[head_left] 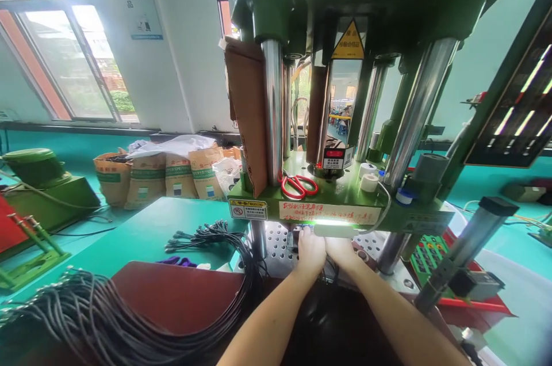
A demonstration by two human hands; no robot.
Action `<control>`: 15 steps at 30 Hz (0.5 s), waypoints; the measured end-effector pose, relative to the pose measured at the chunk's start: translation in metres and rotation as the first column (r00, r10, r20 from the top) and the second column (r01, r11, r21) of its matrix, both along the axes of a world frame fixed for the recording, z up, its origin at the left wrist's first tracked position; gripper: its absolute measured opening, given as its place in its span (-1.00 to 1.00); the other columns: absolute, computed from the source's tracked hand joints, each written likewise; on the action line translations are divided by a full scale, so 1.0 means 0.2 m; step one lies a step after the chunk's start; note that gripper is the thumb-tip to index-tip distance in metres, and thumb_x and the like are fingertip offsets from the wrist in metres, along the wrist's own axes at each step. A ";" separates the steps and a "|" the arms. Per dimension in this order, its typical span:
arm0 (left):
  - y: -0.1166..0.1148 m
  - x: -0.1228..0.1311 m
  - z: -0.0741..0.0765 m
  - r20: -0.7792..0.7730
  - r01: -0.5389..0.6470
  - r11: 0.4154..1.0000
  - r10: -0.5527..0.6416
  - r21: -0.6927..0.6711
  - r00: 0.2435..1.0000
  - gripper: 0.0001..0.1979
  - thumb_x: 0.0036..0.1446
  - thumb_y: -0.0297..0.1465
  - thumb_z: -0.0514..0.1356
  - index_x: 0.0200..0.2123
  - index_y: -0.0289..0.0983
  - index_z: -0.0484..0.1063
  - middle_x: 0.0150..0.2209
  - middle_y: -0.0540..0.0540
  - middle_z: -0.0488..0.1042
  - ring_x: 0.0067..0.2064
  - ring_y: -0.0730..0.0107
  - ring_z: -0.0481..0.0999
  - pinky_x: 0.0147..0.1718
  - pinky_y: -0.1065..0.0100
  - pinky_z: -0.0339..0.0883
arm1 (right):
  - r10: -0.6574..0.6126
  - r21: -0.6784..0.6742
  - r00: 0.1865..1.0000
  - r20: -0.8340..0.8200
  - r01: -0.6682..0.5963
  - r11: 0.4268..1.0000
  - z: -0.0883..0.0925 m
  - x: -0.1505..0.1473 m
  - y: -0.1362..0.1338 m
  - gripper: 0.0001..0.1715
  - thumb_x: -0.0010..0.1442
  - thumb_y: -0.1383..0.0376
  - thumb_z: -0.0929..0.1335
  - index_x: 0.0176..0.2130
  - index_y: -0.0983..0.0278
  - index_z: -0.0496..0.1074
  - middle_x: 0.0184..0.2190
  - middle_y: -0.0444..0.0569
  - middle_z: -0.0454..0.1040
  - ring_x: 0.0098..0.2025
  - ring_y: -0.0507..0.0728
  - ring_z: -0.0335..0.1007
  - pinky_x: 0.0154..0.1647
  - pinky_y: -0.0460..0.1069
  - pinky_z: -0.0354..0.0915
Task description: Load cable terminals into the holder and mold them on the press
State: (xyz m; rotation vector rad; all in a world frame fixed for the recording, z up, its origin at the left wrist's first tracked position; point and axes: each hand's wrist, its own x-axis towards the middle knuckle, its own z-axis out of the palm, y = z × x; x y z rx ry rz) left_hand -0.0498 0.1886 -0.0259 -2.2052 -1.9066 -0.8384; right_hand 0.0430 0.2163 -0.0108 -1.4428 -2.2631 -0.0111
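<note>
Both my hands reach under the upper plate of a green press [375,202]. My left hand [311,251] is at a dark metal mould [293,238] on the perforated lower plate [278,248]. Close beside it, my right hand [340,252] extends beneath a lit tube lamp [336,231]. Glare and the lamp hide the fingers, so I cannot tell what either hand holds. Black cables [332,271] show just below the hands. A thick bundle of black cables [207,334] with metal ends curves across the left side.
Red-handled scissors [298,186] and white tape rolls [368,183] lie on the press's ledge. Cardboard [245,118] leans against its left column. A green table [172,219] stands at left, with paper sacks [181,179] behind. A control box with buttons [440,262] is at right.
</note>
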 end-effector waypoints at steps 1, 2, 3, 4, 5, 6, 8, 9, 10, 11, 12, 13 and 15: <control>0.00 0.00 0.00 0.002 0.007 1.000 -0.007 0.004 1.000 -0.68 0.16 -0.52 -0.08 -0.36 -0.29 0.48 -0.41 -0.17 0.47 -0.26 0.22 0.39 -0.23 0.18 0.29 | -0.004 -0.001 1.000 0.004 0.004 1.000 0.00 0.00 0.00 -0.74 0.25 0.19 0.25 -0.16 0.29 0.39 -0.16 -0.02 0.43 -0.21 0.08 0.38 -0.16 0.07 0.32; 0.00 0.00 0.01 0.002 0.016 1.000 -0.016 0.008 1.000 -0.69 0.16 -0.51 -0.07 -0.35 -0.29 0.48 -0.40 -0.16 0.47 -0.26 0.22 0.39 -0.23 0.18 0.30 | -0.010 -0.004 1.000 0.012 0.010 1.000 0.01 -0.01 0.01 -0.75 0.25 0.20 0.24 -0.16 0.29 0.39 -0.15 -0.01 0.43 -0.20 0.08 0.38 -0.15 0.07 0.32; 0.00 0.00 0.02 0.000 0.025 1.000 -0.025 0.013 1.000 -0.69 0.16 -0.49 -0.07 -0.34 -0.28 0.48 -0.39 -0.16 0.48 -0.25 0.22 0.40 -0.23 0.18 0.30 | -0.012 -0.004 1.000 0.019 0.012 1.000 0.01 -0.01 0.01 -0.76 0.25 0.21 0.24 -0.17 0.29 0.39 -0.14 -0.01 0.42 -0.19 0.08 0.38 -0.14 0.08 0.32; -0.01 -0.01 0.02 -0.003 0.032 0.999 -0.032 0.019 0.999 -0.70 0.16 -0.49 -0.07 -0.32 -0.28 0.48 -0.37 -0.17 0.48 -0.24 0.21 0.40 -0.22 0.18 0.30 | -0.010 -0.003 1.000 0.027 0.011 1.000 0.02 -0.02 0.01 -0.76 0.25 0.21 0.24 -0.17 0.28 0.40 -0.14 -0.01 0.43 -0.19 0.08 0.37 -0.13 0.08 0.32; -0.01 -0.01 0.03 -0.008 0.038 0.999 -0.037 0.027 0.999 -0.70 0.16 -0.48 -0.07 -0.29 -0.29 0.47 -0.35 -0.17 0.48 -0.22 0.20 0.40 -0.21 0.17 0.29 | -0.006 -0.001 0.999 0.035 0.006 1.000 0.02 -0.01 0.01 -0.77 0.25 0.22 0.25 -0.18 0.29 0.40 -0.13 -0.01 0.43 -0.18 0.08 0.37 -0.12 0.09 0.31; -0.01 -0.02 0.04 -0.014 0.043 0.998 -0.043 0.035 0.999 -0.69 0.16 -0.48 -0.07 -0.26 -0.29 0.47 -0.31 -0.19 0.48 -0.19 0.19 0.39 -0.20 0.17 0.29 | 0.000 0.002 0.999 0.044 0.000 1.000 0.03 -0.01 0.00 -0.78 0.24 0.23 0.26 -0.18 0.30 0.40 -0.14 -0.01 0.43 -0.17 0.08 0.37 -0.11 0.09 0.30; -0.02 -0.05 0.06 -0.033 0.066 0.997 -0.064 0.051 0.997 -0.68 0.17 -0.47 -0.08 -0.18 -0.30 0.45 -0.23 -0.22 0.46 -0.14 0.17 0.38 -0.16 0.15 0.28 | 0.023 0.006 0.998 0.065 -0.023 1.000 0.04 0.02 -0.01 -0.79 0.24 0.25 0.26 -0.20 0.32 0.41 -0.15 -0.02 0.44 -0.16 0.09 0.38 -0.09 0.11 0.28; -0.02 -0.07 0.06 -0.048 0.090 0.994 -0.087 0.057 0.995 -0.68 0.18 -0.45 -0.08 -0.15 -0.30 0.43 -0.19 -0.23 0.46 -0.11 0.16 0.38 -0.14 0.15 0.27 | 0.041 0.006 0.996 0.078 -0.041 0.999 0.05 0.05 -0.03 -0.79 0.24 0.27 0.25 -0.21 0.32 0.42 -0.16 -0.01 0.45 -0.16 0.10 0.38 -0.08 0.10 0.26; -0.03 -0.09 0.07 -0.068 0.125 0.990 -0.121 0.061 0.990 -0.68 0.19 -0.41 -0.08 -0.14 -0.28 0.42 -0.16 -0.22 0.45 -0.09 0.17 0.37 -0.11 0.16 0.25 | 0.063 0.005 0.994 0.093 -0.063 0.998 0.05 0.07 -0.04 -0.78 0.25 0.29 0.23 -0.21 0.32 0.43 -0.16 0.00 0.46 -0.16 0.10 0.38 -0.07 0.09 0.25; -0.03 -0.12 0.08 -0.092 0.171 0.984 -0.165 0.059 0.982 -0.68 0.20 -0.36 -0.07 -0.12 -0.26 0.42 -0.15 -0.21 0.45 -0.07 0.18 0.36 -0.08 0.17 0.23 | 0.089 0.000 0.990 0.108 -0.090 0.996 0.05 0.10 -0.05 -0.76 0.26 0.30 0.21 -0.21 0.31 0.44 -0.17 0.01 0.48 -0.15 0.11 0.38 -0.07 0.08 0.23; -0.03 -0.15 0.08 -0.119 0.222 0.973 -0.215 0.054 0.969 -0.68 0.21 -0.31 -0.06 -0.11 -0.24 0.40 -0.14 -0.19 0.45 -0.05 0.20 0.36 -0.05 0.19 0.21 | 0.117 -0.007 0.985 0.124 -0.117 0.993 0.06 0.13 -0.07 -0.73 0.25 0.29 0.20 -0.21 0.29 0.45 -0.17 0.02 0.49 -0.15 0.13 0.38 -0.07 0.05 0.22; -0.04 -0.18 0.08 -0.144 0.275 0.960 -0.266 0.044 0.953 -0.67 0.20 -0.26 -0.05 -0.09 -0.23 0.39 -0.12 -0.16 0.45 -0.03 0.23 0.35 -0.02 0.21 0.19 | 0.143 -0.015 0.980 0.139 -0.142 0.990 0.06 0.16 -0.08 -0.71 0.25 0.27 0.20 -0.20 0.28 0.46 -0.18 0.03 0.50 -0.15 0.14 0.38 -0.08 0.04 0.22; -0.04 -0.24 0.09 -0.185 0.361 0.932 -0.352 0.019 0.917 -0.62 0.18 -0.17 -0.04 -0.06 -0.22 0.36 -0.09 -0.14 0.45 0.00 0.26 0.34 0.02 0.24 0.15 | 0.182 -0.035 0.969 0.165 -0.179 0.983 0.06 0.20 -0.10 -0.68 0.24 0.21 0.20 -0.17 0.26 0.46 -0.20 0.04 0.51 -0.15 0.18 0.38 -0.11 0.02 0.21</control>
